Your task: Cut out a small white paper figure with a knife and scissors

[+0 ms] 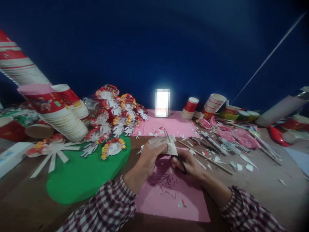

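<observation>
My left hand pinches a small whitish piece of paper with faint drawn lines. In my right hand is a pair of scissors with black handles; its blades reach up at the paper. Both hands are close together above a pink sheet that bears dark pen marks and a small triangular scrap. The fingertips of my right hand are partly hidden by the handles.
On the left lie a green sheet, decorated paper figures and tall stacks of paper cups. Pens, a wooden stick, pink scraps and paper bits are at the right. A bright pixelated rectangle stands behind.
</observation>
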`<state>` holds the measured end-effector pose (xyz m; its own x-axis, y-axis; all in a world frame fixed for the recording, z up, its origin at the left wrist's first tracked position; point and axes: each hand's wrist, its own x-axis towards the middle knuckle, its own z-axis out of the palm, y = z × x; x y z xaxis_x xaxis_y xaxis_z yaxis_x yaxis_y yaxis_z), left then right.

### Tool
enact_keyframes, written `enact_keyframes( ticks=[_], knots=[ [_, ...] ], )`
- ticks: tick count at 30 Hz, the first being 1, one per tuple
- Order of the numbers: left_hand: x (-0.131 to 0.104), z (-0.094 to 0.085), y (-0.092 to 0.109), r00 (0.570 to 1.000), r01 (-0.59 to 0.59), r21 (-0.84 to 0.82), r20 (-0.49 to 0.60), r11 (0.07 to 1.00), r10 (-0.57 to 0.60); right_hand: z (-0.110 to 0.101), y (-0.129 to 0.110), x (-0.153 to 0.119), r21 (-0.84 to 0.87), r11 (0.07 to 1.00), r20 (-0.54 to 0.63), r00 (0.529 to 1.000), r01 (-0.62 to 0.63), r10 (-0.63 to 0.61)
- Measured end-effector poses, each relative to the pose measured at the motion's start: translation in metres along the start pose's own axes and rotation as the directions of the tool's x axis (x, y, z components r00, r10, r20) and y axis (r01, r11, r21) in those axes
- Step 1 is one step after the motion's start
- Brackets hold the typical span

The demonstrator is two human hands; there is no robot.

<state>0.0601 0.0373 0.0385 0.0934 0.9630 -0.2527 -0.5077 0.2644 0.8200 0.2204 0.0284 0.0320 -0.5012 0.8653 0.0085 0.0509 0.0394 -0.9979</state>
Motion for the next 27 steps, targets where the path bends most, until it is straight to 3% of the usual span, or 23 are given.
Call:
enact_keyframes(
  ticks=[9,19,23,27],
  knots=[
    [0.011,-0.011,0.001,0.987,-0.116,0.104,-0.103,0.988,0.126,-0.004,0.002,0.000,-0.027,1.000,0.010,1.000,0.007,-0.006],
    [0.013,-0.019,0.013,0.951,-0.273,0.411,-0.022,0.870,0.309,-0.006,0.006,-0.002,-0.028,0.999,0.048,0.998,-0.037,0.039],
    [0.014,-0.020,0.013,0.947,-0.281,0.484,-0.003,0.829,0.322,-0.005,0.004,-0.002,-0.017,0.999,0.053,0.998,-0.046,0.046],
    [0.014,-0.017,0.011,0.963,-0.251,0.403,0.012,0.880,0.269,-0.003,0.001,-0.002,0.006,0.999,0.049,0.997,-0.053,0.053]
  ],
)
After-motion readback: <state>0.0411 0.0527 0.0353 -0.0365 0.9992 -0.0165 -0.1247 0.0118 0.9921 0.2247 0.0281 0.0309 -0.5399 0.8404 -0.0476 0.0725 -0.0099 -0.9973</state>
